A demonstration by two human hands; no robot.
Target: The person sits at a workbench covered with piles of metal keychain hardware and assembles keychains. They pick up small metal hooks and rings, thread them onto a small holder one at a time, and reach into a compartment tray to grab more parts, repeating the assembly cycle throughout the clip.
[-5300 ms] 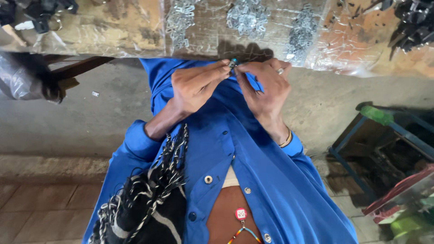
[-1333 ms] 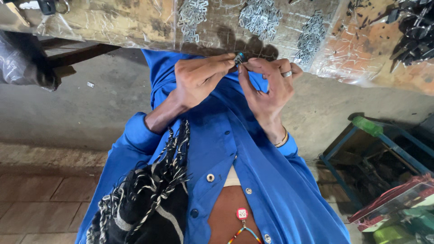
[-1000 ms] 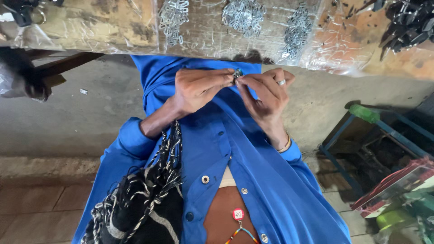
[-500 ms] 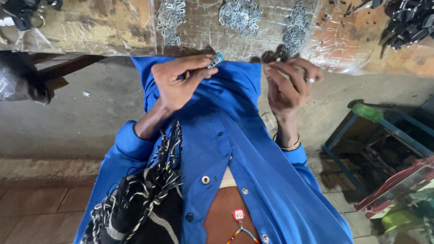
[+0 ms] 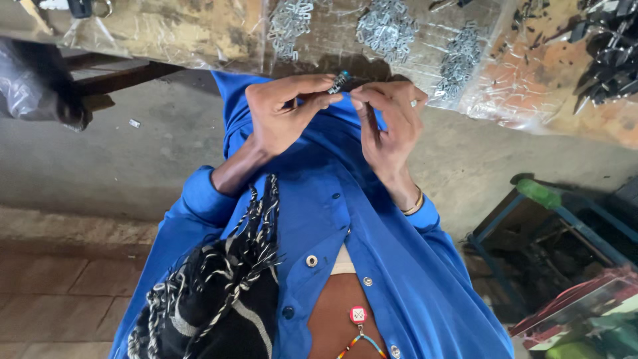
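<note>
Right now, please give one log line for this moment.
left hand: holds small metal part | right hand: fingertips beside part | bench: piles of metal clips

Small workshop. Worn wooden bench (image 5: 166, 33) under clear plastic sheet, heaps of small metal parts (image 5: 385, 30) on it, dark hardware pile (image 5: 608, 53) at right. Bare concrete floor (image 5: 100, 159), blue metal frame (image 5: 531, 219).

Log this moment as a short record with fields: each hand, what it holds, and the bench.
left hand: pinches a small dark metal part with a teal tip between thumb and fingers
right hand: beside the part, fingertips close to it, contact unclear; ring on one finger
bench: plastic-covered worktop at the top of the view
on bench: heaps of small silver metal clips
clothing: blue button shirt
</note>
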